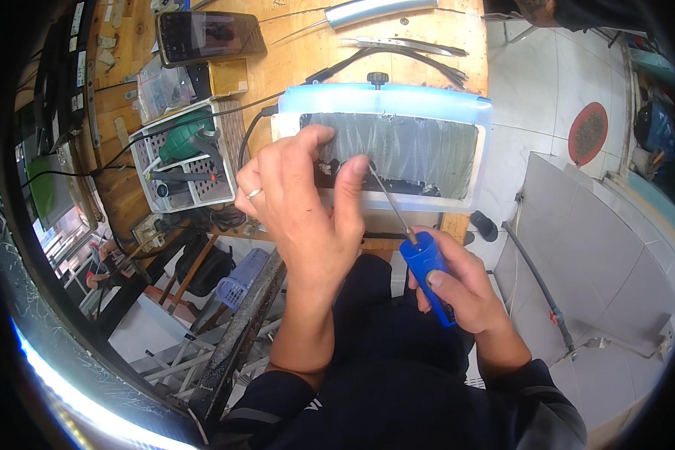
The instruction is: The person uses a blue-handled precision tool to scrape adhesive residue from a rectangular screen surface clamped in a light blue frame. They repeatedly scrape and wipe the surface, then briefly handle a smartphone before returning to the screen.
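Observation:
My right hand (457,283) grips the blue handle of a rod tool (429,279), whose thin metal shaft slants up and left. Its tip meets a dark grey rectangular panel (412,150) covered in pale, streaky marks. The panel lies in a light blue and white holder (382,97) with a black knob at the far side. Over the panel's left end is my left hand (300,187), thumb and forefinger apart, a ring on one finger. Its thumb is right beside the tool tip. The left hand covers the near left corner of the panel.
A phone (210,37) leans at the back left of the wooden table (292,67). Near it stands a white basket (184,161) of tools and a green bulb blower (186,141). Tweezers (401,45) and a black cable (259,112) lie around the holder.

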Demonstrator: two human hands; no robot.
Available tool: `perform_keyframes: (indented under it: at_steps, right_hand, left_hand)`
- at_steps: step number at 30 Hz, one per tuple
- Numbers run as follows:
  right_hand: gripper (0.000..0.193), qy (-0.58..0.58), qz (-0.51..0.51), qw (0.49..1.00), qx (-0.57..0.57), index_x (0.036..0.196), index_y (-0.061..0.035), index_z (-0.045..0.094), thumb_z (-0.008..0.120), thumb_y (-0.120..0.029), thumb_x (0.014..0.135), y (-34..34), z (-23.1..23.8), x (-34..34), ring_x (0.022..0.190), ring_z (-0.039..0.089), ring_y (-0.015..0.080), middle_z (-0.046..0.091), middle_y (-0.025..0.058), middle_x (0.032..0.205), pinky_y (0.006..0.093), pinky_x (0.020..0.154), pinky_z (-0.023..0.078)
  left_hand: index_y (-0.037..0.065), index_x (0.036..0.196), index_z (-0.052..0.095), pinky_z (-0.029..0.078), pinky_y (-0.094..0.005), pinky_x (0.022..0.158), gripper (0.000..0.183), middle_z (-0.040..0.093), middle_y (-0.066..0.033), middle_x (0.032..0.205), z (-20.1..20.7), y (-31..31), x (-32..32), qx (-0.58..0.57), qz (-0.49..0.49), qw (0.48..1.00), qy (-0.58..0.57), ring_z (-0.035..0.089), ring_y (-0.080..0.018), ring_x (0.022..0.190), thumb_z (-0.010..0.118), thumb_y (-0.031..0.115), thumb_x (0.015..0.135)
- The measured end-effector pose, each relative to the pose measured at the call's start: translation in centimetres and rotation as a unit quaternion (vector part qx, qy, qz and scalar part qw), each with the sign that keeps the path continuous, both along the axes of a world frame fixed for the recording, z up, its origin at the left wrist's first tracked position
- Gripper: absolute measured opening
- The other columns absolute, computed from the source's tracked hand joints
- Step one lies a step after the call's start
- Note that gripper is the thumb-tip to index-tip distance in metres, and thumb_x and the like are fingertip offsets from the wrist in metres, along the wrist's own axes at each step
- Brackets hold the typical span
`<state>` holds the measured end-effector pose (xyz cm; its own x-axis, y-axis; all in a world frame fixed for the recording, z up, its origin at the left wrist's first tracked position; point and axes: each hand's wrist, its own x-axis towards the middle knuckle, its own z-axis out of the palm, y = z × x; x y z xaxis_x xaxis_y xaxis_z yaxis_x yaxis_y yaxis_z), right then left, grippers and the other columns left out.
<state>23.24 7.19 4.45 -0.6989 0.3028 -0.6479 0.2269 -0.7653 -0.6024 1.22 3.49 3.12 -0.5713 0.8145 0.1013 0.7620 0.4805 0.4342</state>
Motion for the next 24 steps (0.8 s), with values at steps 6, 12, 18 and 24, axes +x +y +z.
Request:
perform_keyframes:
  at_steps: [6, 12, 18, 24]
  right_hand:
    - [0.056, 0.018, 0.01, 1.0, 0.004, 0.155, 0.0006, 0.043, 0.056, -0.02, 0.104, -0.4, -0.3, -0.1, 0.072, 0.063, 0.0116, 0.065, 0.011, 0.098, 0.0269, 0.068, 0.053]
    - [0.057, 0.002, -0.02, 1.0, -0.008, 0.155, 0.0012, 0.042, 0.056, -0.021, 0.104, -0.7, -0.1, 0.3, 0.071, 0.064, 0.012, 0.065, 0.0112, 0.098, 0.0269, 0.068, 0.053]
    - [0.057, 0.004, -0.022, 1.0, -0.001, 0.155, 0.0014, 0.042, 0.056, -0.023, 0.105, -0.8, -0.2, 0.4, 0.071, 0.063, 0.0117, 0.065, 0.0111, 0.098, 0.0267, 0.068, 0.053]
    - [0.057, 0.002, -0.027, 1.0, 0.005, 0.155, 0.0017, 0.042, 0.056, -0.023, 0.106, -0.8, -0.1, 0.7, 0.071, 0.063, 0.0119, 0.065, 0.0111, 0.098, 0.0265, 0.068, 0.052]
  left_hand:
    - [0.011, 0.121, 0.067, 0.033, -0.0422, 0.095, 0.035, 0.06, -0.0062, 0.102, -0.1, 0.3, -0.1, 0.003, -0.014, 0.998, 0.061, 0.05, -0.0267, 0.103, 0.075, 0.033, 0.095]
    - [0.011, 0.123, 0.066, 0.033, -0.0442, 0.094, 0.035, 0.06, -0.0059, 0.105, 0.4, 0.4, 0.4, -0.018, -0.004, 0.999, 0.044, 0.051, -0.0275, 0.105, 0.073, 0.033, 0.097]
    - [0.009, 0.122, 0.064, 0.033, -0.045, 0.094, 0.044, 0.059, -0.0061, 0.107, 0.5, 0.7, 0.5, -0.015, -0.008, 0.998, 0.063, 0.05, -0.0279, 0.106, 0.078, 0.038, 0.092]
    - [0.012, 0.122, 0.066, 0.031, -0.0508, 0.096, 0.053, 0.056, -0.008, 0.107, 0.6, 0.8, 0.5, -0.038, 0.001, 0.999, 0.038, 0.048, -0.0332, 0.11, 0.081, 0.047, 0.087]
